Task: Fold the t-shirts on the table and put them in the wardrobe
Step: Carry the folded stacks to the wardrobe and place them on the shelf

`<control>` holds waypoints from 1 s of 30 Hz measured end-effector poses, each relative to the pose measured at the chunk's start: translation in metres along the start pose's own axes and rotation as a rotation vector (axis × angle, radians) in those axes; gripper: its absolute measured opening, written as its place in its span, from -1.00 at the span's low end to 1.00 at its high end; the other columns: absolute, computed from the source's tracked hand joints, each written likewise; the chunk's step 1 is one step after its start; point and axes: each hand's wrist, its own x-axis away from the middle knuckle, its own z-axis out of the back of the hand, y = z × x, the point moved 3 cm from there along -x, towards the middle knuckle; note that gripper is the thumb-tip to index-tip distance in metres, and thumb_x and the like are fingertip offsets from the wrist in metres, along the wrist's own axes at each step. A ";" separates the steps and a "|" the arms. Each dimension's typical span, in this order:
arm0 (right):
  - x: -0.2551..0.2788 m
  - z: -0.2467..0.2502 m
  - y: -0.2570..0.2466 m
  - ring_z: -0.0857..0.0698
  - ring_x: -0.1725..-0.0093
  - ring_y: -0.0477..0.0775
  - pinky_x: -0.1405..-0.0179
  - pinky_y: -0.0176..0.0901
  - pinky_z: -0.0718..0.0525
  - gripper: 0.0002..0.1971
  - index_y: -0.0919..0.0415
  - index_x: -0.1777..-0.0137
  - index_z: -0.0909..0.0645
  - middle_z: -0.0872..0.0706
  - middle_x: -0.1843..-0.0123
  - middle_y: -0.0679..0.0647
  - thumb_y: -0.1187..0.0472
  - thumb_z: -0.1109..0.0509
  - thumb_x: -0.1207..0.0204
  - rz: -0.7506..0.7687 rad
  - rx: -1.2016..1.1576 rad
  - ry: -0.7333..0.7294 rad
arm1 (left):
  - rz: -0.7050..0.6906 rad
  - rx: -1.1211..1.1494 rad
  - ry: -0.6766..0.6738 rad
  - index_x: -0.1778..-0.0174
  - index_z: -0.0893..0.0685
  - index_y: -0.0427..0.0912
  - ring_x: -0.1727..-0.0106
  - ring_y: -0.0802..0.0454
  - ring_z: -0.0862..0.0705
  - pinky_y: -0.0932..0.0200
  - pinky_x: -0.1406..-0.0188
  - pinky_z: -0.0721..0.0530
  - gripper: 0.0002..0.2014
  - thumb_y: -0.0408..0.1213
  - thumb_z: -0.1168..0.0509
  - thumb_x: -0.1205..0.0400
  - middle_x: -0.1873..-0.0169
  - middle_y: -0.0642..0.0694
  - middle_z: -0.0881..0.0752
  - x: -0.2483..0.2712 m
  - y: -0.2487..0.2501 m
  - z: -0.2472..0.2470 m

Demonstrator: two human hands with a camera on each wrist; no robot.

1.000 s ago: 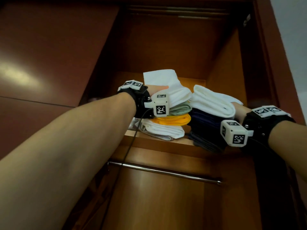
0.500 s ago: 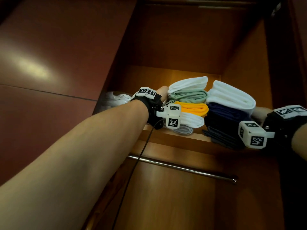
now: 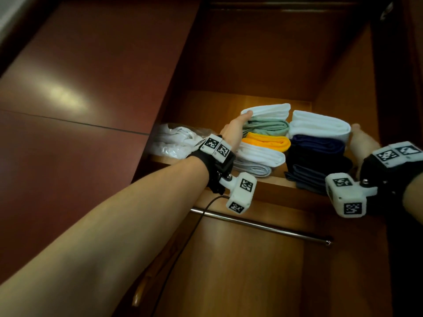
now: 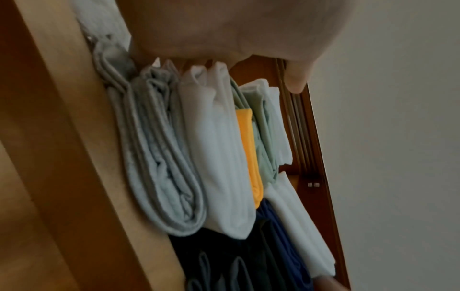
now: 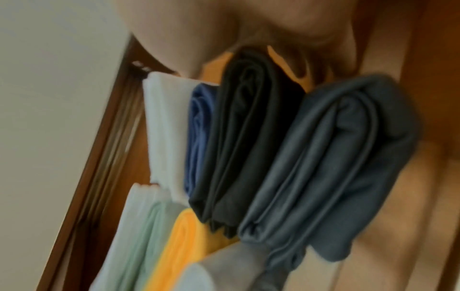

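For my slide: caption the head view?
Both hands steady two stacks of folded t-shirts on the wardrobe shelf.

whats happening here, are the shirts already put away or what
A person is settling two stacks of folded t-shirts on a wardrobe shelf. The left hand presses against the side of the left stack, thumb at the top white shirt. The right hand rests against the outer side of the right stack. Both stacks sit on the shelf, above the hanging rail.

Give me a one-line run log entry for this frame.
stage: stacks on wardrobe shelf | left hand: flat against left t-shirt stack | right hand: beside right t-shirt stack, fingers hidden | both stacks shelved
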 end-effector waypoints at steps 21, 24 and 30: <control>0.068 0.003 0.047 0.43 -0.64 0.32 -0.61 0.40 -0.02 -0.02 -0.19 -0.66 0.37 0.58 -0.64 0.04 -0.19 -0.35 -0.54 0.730 1.056 0.009 | -0.225 -0.722 0.140 -0.70 0.17 0.23 -0.69 -0.05 0.38 -0.30 -0.67 0.10 0.24 0.04 -0.61 -0.30 -0.68 0.02 0.38 0.023 -0.022 -0.038; 0.059 0.005 0.056 0.36 -0.66 0.33 -0.58 0.39 -0.14 -0.17 -0.20 -0.67 0.32 0.52 -0.66 0.00 -0.10 -0.23 -0.64 0.697 1.064 0.031 | -0.271 -0.903 0.127 -0.69 0.21 0.27 -0.67 -0.08 0.44 -0.40 -0.63 0.12 0.26 0.07 -0.60 -0.27 -0.66 0.02 0.46 0.026 -0.027 -0.042; 0.047 0.004 0.055 0.34 -0.66 0.34 -0.59 0.35 -0.12 -0.14 -0.02 -0.70 0.29 0.54 -0.65 0.03 0.03 -0.26 -0.62 0.605 1.068 0.105 | -0.306 -1.186 0.097 -0.68 0.26 0.28 -0.61 -0.18 0.56 -0.54 -0.54 0.27 0.25 0.23 -0.51 -0.26 -0.60 -0.06 0.57 0.027 -0.034 -0.051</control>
